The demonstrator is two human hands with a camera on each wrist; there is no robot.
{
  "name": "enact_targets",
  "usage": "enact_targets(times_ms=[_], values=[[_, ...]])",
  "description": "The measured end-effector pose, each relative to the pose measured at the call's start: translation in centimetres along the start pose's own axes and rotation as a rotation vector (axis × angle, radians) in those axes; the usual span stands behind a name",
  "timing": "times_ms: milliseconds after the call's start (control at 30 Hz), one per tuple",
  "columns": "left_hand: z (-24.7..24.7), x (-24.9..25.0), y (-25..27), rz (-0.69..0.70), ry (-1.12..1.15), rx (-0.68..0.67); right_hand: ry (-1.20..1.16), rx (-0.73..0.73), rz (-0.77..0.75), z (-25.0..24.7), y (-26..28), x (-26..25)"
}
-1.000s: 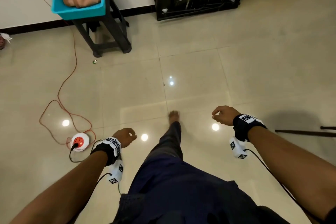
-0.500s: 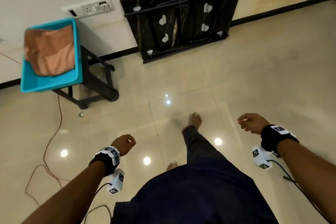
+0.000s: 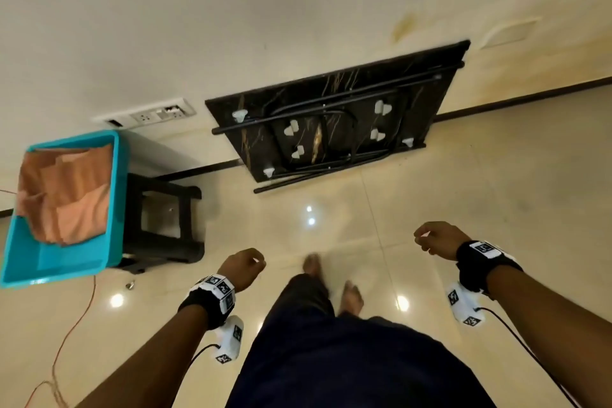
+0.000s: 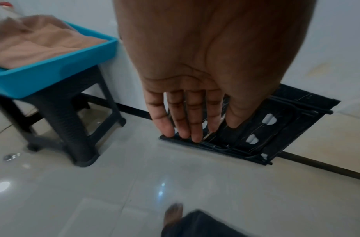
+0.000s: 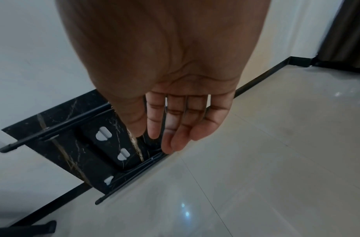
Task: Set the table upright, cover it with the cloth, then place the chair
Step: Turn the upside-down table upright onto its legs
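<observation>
Folding table leaning on far wall, both hands free, nothing gripped yet.

The folding table (image 3: 334, 116) stands on its long edge against the far wall, underside facing the room, black metal legs (image 3: 298, 116) folded flat against a dark marble-look top. Left hand (image 3: 243, 267) and right hand (image 3: 437, 240) hang near the body, well apart from the table; wrist views show the fingers (image 4: 175, 118) of each loosely extended, relaxed, holding nothing. The peach cloth (image 3: 64, 192) lies bunched in a turquoise bin (image 3: 114, 209) on a black plastic stool (image 3: 162, 219), left of the table. Chair not identified in view. Judgement: the top looks rigid and moderately heavy, its faces smooth and likely slippery on the glossy tiles; best taken at both short edges, or top edge plus leg tube, while watching the hinged legs for swing. The cloth should be light, limp.
</observation>
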State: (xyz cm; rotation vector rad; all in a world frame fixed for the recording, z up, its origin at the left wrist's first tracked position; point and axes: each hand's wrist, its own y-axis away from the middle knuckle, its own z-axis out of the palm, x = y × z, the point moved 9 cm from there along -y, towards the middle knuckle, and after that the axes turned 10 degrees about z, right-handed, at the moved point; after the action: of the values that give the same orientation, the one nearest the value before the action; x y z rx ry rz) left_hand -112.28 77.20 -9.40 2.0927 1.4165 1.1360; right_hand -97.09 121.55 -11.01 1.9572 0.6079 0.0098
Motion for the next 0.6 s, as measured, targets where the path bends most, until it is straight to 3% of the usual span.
enact_targets(times_ms=[200,367,600], values=[[-11.3,9.4,-13.4,0.256,-0.083,0.091,-0.005,-0.007,-0.034,-6.2,-8.9,-10.6],[-20.4,14.7,-24.0,0.364,-0.198,0.140,-0.056,-0.046,-0.055,-8.7,-14.6,-19.7],[-26.8,19.6,-35.5,0.354,-0.311,0.107,-0.347,-0.114,-0.029,-8.3,-22.4,-28.5]])
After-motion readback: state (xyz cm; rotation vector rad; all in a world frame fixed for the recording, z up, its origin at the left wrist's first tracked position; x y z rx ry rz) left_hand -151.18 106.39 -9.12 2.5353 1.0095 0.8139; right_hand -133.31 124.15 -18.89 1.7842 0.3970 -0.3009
